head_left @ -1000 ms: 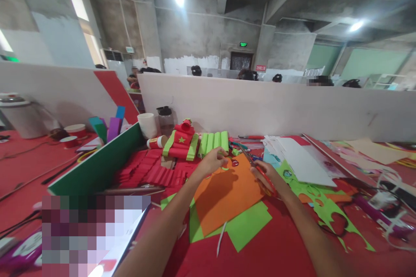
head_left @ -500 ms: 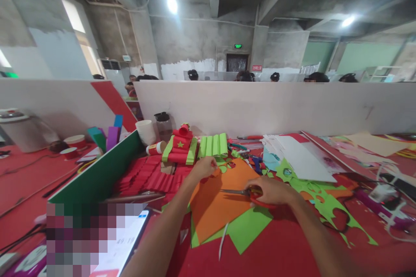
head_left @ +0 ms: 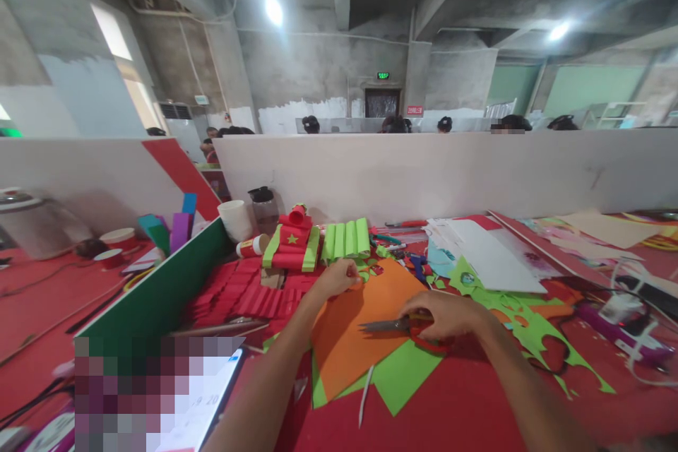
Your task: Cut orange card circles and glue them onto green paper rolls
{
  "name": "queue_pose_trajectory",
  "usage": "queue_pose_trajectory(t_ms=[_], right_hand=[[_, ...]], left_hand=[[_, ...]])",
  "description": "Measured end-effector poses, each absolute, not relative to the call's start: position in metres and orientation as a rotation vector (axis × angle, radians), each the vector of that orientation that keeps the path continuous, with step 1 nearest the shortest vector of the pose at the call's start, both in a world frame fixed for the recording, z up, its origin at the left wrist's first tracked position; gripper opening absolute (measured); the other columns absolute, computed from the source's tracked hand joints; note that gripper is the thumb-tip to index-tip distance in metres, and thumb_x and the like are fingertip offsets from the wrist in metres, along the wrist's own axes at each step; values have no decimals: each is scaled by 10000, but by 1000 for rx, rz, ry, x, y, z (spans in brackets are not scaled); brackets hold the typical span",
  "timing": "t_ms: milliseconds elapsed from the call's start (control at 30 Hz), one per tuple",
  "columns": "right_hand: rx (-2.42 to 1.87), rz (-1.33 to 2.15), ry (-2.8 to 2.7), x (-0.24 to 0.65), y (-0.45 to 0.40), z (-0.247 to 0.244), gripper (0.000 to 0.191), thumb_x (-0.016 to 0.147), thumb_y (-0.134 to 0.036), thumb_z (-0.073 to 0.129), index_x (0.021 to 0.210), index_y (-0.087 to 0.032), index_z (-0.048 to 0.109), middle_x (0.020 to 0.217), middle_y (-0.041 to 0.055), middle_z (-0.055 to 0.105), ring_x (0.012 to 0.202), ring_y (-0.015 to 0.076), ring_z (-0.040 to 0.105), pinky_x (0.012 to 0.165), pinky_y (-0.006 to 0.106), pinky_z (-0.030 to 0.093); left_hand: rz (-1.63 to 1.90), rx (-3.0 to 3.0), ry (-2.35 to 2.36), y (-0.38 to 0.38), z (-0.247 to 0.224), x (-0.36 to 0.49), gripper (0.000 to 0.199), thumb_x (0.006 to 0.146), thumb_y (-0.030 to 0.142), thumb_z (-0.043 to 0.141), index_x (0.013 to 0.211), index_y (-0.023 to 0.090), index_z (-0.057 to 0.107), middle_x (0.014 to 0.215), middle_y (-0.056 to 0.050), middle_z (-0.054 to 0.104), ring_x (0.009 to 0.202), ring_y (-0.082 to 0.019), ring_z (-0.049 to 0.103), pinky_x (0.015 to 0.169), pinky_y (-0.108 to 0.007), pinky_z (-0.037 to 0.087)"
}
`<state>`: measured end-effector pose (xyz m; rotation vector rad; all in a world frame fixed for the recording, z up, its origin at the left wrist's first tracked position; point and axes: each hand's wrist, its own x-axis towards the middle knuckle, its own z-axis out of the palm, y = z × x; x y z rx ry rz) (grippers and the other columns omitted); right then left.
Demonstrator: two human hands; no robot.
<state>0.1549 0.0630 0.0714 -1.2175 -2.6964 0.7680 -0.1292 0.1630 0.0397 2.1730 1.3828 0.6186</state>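
Note:
An orange sheet (head_left: 354, 325) lies over green paper (head_left: 405, 381) on the red table. At the sheet's upper left edge is my left hand (head_left: 339, 278), its fingers pinched together near small green and red scraps; what they hold, if anything, is too small to make out. My right hand (head_left: 442, 314) is closed around the handles of scissors (head_left: 389, 325), whose blades point left over the orange sheet. A thin white strip (head_left: 365, 395) rests across the green paper's lower edge.
Red folded paper (head_left: 238, 289), a red and green paper model (head_left: 293, 240) and a green pleated piece (head_left: 346, 239) stand at the left and back. Cut green scraps (head_left: 530, 325) lie right. A green divider (head_left: 159, 289) and a lit phone (head_left: 206, 402) are at left.
The scissors' blades have turned slightly and sit a little lower over the orange sheet. My left hand has shifted slightly. The camera view has moved a little.

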Motion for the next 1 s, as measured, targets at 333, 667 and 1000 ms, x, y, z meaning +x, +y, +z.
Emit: queue_pose_trajectory(t_ms=[333,667,1000], right_hand=[[-1147,799,-2706,153,58,77,417,772,-244,645,1178,-306,714,1150,35,690,1040,226,625,899,285,440],[-1208,768,-2657,153,59,74,296,823,-319,635,1094,-271,743,1089,43,713,963,213,637,852,276,454],[-1342,723,-2543,154,63,72,277,865,-369,601,1087,-236,696,939,47,750,792,191,669,671,243,445]], left_hand=[[558,2204,1411,156,40,-127,117,710,203,627,824,182,611,753,-7,665,669,-157,600,562,-228,364],[551,2237,1418,152,40,-122,267,683,184,670,940,197,601,696,29,568,632,-147,537,545,-231,321],[1091,2120,1400,143,75,-119,197,813,199,545,1008,218,564,812,3,610,725,-156,573,686,-260,432]])
